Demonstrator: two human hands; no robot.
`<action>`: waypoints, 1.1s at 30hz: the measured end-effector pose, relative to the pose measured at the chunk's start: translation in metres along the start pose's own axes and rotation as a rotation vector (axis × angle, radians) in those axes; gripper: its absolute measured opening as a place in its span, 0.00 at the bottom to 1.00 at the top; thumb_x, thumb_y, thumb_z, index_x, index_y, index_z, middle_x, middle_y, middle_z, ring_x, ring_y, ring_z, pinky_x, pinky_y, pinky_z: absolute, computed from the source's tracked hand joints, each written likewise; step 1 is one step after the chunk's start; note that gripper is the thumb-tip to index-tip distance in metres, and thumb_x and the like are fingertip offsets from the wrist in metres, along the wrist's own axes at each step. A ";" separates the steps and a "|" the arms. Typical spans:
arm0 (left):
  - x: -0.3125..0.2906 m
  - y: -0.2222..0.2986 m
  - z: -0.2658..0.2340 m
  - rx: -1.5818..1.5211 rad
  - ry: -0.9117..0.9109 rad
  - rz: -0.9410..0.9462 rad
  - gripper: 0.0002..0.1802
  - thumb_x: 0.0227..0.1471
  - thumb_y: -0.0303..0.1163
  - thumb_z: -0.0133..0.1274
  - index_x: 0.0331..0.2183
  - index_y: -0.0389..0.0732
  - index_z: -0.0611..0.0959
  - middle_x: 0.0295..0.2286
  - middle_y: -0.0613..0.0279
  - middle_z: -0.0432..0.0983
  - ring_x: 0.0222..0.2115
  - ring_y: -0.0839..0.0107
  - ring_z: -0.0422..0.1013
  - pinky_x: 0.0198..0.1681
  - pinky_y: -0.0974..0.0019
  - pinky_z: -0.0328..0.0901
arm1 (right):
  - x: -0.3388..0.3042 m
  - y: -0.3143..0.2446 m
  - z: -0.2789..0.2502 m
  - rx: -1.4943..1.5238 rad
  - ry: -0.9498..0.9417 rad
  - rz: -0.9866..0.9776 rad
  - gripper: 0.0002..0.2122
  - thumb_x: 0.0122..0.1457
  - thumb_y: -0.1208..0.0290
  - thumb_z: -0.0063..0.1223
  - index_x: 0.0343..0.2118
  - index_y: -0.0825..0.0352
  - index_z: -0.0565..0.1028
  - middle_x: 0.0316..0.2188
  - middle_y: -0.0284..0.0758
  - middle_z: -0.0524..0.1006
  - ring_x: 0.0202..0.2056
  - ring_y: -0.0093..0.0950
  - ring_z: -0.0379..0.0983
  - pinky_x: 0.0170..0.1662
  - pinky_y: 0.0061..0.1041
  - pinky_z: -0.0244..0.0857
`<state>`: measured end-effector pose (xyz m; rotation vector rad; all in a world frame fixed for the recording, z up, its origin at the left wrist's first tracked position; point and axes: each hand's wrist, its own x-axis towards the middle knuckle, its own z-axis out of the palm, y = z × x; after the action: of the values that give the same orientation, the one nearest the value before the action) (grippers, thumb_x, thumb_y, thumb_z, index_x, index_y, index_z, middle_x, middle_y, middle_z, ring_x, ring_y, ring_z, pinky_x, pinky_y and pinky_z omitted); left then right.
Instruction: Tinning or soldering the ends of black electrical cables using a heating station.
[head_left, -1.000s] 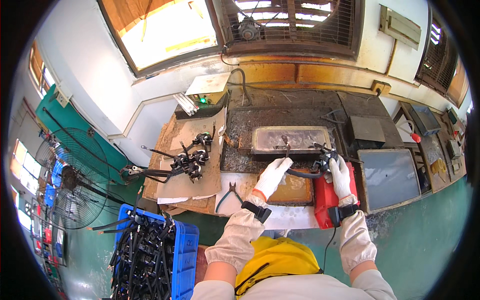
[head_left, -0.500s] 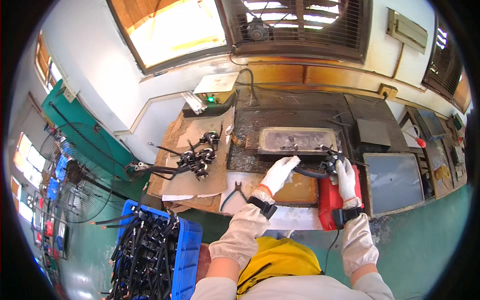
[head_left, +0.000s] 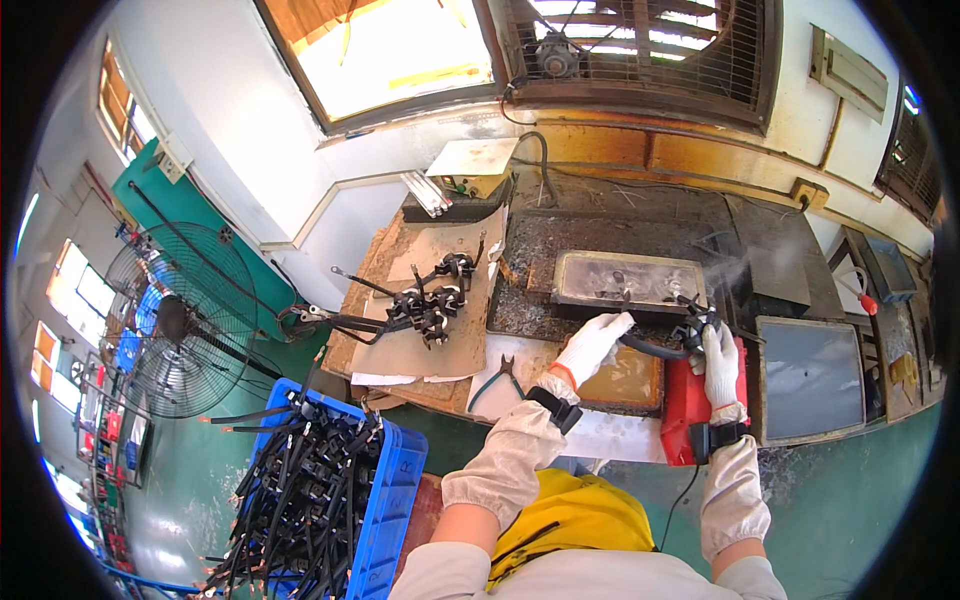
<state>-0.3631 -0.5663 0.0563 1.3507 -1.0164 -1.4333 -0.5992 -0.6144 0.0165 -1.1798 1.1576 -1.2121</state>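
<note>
A black cable assembly with a thick sleeve and dark block parts is held between both hands, just in front of a rectangular metal pot of silvery molten metal. My right hand, in a white glove, is closed round its block end. My left hand, also gloved, has its fingers pinched at the left end of the thick black cable. Thin tips of the assembly reach over the pot's front rim. Beneath the hands lies a shallow tray of amber liquid, with a red box beside it.
Several similar cable assemblies lie on cardboard at the left. Pliers rest nearby. A blue crate full of black cables stands on the left, near a floor fan. A grey-topped tray sits at the right.
The whole view has shifted, so the bench sits farther right. Pale smoke now rises near the pot's right end. Both hands keep their hold, with little movement relative to the pot.
</note>
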 end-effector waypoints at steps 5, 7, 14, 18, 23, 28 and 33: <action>-0.002 0.001 0.002 -0.012 0.016 0.020 0.21 0.52 0.51 0.48 0.33 0.40 0.76 0.18 0.71 0.65 0.15 0.82 0.60 0.15 0.77 0.53 | 0.000 0.000 -0.001 0.019 -0.022 0.004 0.16 0.60 0.63 0.44 0.47 0.67 0.67 0.21 0.28 0.70 0.14 0.14 0.64 0.15 0.12 0.59; 0.002 -0.003 0.000 -0.028 -0.002 0.005 0.20 0.52 0.50 0.49 0.33 0.41 0.76 0.18 0.72 0.65 0.15 0.82 0.59 0.15 0.77 0.53 | -0.001 -0.002 -0.001 0.021 -0.032 0.007 0.16 0.60 0.63 0.44 0.47 0.67 0.66 0.21 0.28 0.71 0.14 0.15 0.64 0.15 0.12 0.60; 0.004 -0.007 -0.001 -0.100 -0.011 0.001 0.19 0.53 0.47 0.49 0.34 0.40 0.76 0.18 0.71 0.64 0.17 0.82 0.60 0.19 0.77 0.57 | 0.002 0.004 -0.002 0.055 -0.061 0.005 0.17 0.60 0.63 0.43 0.48 0.68 0.65 0.22 0.29 0.72 0.14 0.15 0.64 0.15 0.12 0.60; 0.002 -0.003 -0.001 -0.053 -0.006 -0.024 0.20 0.52 0.48 0.49 0.35 0.39 0.76 0.18 0.72 0.64 0.17 0.82 0.59 0.19 0.77 0.57 | 0.000 0.000 0.000 0.050 -0.044 0.016 0.16 0.61 0.63 0.43 0.47 0.67 0.66 0.22 0.29 0.72 0.14 0.15 0.63 0.15 0.12 0.59; 0.001 0.000 0.000 -0.049 -0.012 -0.031 0.20 0.52 0.48 0.49 0.35 0.39 0.76 0.18 0.72 0.65 0.17 0.82 0.60 0.19 0.77 0.56 | -0.002 -0.002 0.000 0.046 -0.026 0.007 0.16 0.61 0.62 0.43 0.47 0.68 0.65 0.21 0.28 0.71 0.14 0.14 0.63 0.15 0.11 0.58; 0.006 -0.007 -0.001 -0.065 0.006 -0.016 0.21 0.52 0.48 0.50 0.36 0.38 0.76 0.18 0.72 0.65 0.17 0.83 0.60 0.19 0.77 0.56 | 0.000 0.000 -0.001 0.042 -0.044 0.014 0.18 0.60 0.61 0.45 0.48 0.68 0.65 0.24 0.30 0.73 0.15 0.15 0.65 0.17 0.12 0.61; 0.004 -0.006 -0.001 -0.065 0.005 -0.042 0.21 0.52 0.47 0.50 0.37 0.38 0.76 0.19 0.71 0.65 0.18 0.83 0.60 0.19 0.77 0.57 | -0.002 -0.003 0.001 0.017 -0.021 0.017 0.16 0.61 0.63 0.42 0.47 0.67 0.66 0.20 0.27 0.71 0.14 0.14 0.64 0.15 0.11 0.57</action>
<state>-0.3625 -0.5687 0.0494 1.3345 -0.9357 -1.4807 -0.5981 -0.6126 0.0191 -1.1649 1.1372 -1.1925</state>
